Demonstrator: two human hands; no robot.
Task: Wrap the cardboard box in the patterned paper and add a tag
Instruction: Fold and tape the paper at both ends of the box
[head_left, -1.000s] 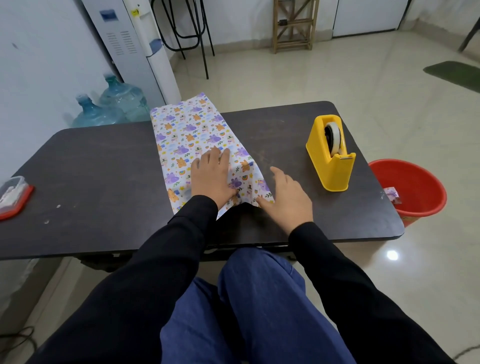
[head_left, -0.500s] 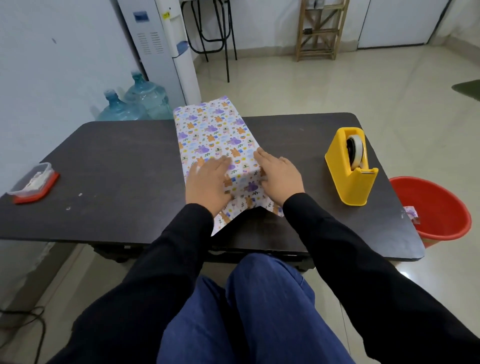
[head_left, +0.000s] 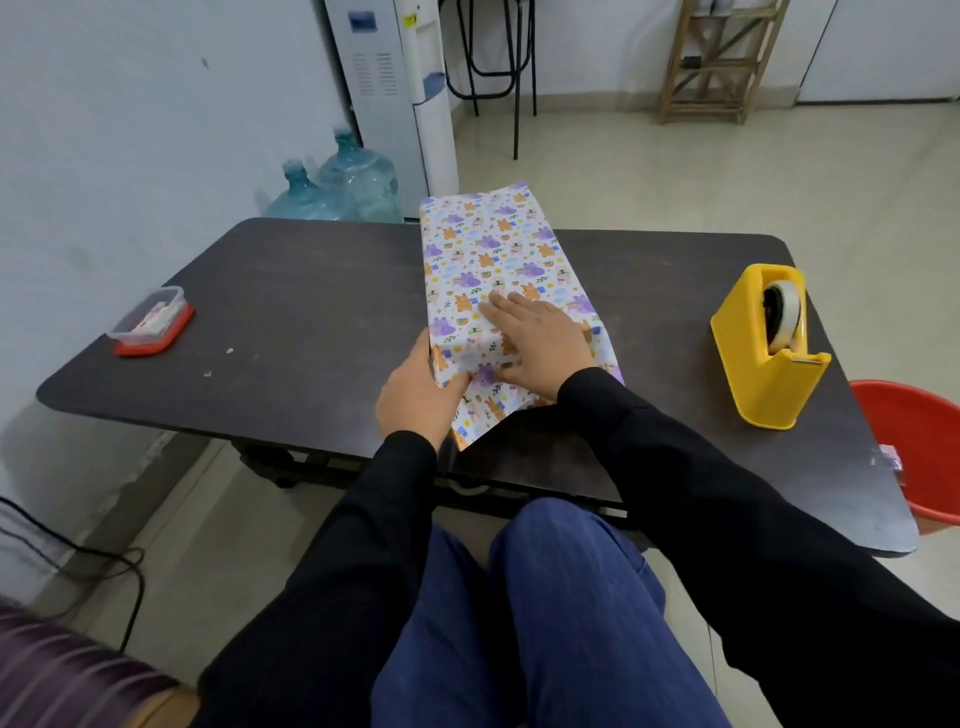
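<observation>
Head view looks down on a dark table (head_left: 311, 312) where the patterned paper (head_left: 493, 249) lies in a long strip running from the near edge away to the far edge, its far end sticking out past the tabletop. The paper is printed with small orange, purple and blue figures on white. It stands up in a raised, box-like form in the middle of the table. The cardboard box itself is hidden under it, so its exact outline cannot be told.

The right hand (head_left: 540, 343) lies flat on top of the paper, palm down, with the fingers (head_left: 501, 306) straight, close together and pointing away and to the left; it presses the sheet and grasps nothing. The left hand (head_left: 418, 397) is at the near left corner of the package. Its thumb (head_left: 460, 382) is laid over the top of the paper and the rest of the hand is against the left side, so it pinches the paper's edge there. The two hands are close together but not touching. A pointed flap of paper hangs toward the near table edge between the black sleeves.

A yellow tape dispenser (head_left: 763, 358) with a roll in it stands to the right, well apart from the paper. A small clear container on a red lid (head_left: 150, 325) sits near the left edge. A red bucket (head_left: 919, 452) stands on the floor beyond the right end, and water bottles (head_left: 358, 182) stand behind the table.
</observation>
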